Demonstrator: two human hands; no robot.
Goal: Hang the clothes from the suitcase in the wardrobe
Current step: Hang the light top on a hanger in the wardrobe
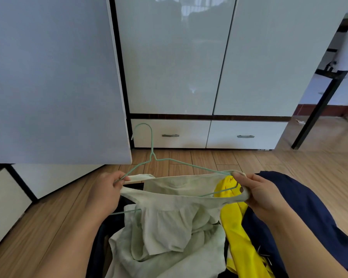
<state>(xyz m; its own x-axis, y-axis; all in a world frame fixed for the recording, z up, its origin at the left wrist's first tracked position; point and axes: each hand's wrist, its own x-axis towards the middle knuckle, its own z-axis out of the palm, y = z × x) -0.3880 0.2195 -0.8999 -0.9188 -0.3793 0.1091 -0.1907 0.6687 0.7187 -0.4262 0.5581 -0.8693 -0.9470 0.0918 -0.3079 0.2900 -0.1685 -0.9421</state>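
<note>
A pale cream garment (169,215) hangs between my hands over the open suitcase. A thin mint-green wire hanger (152,149) runs through its top, hook pointing up. My left hand (107,193) pinches the hanger's left shoulder together with the garment's strap. My right hand (259,194) grips the hanger's right end and the other strap. Below lie a yellow garment (239,233) and a dark navy one (301,209). The white wardrobe (209,57) stands ahead; its left door (48,77) is swung open toward me.
Two white drawers with metal handles (207,134) sit under the wardrobe doors. A black table leg (319,109) slants down at the right. Wooden floor (319,167) surrounds the suitcase. Another white drawer unit (6,201) is at lower left.
</note>
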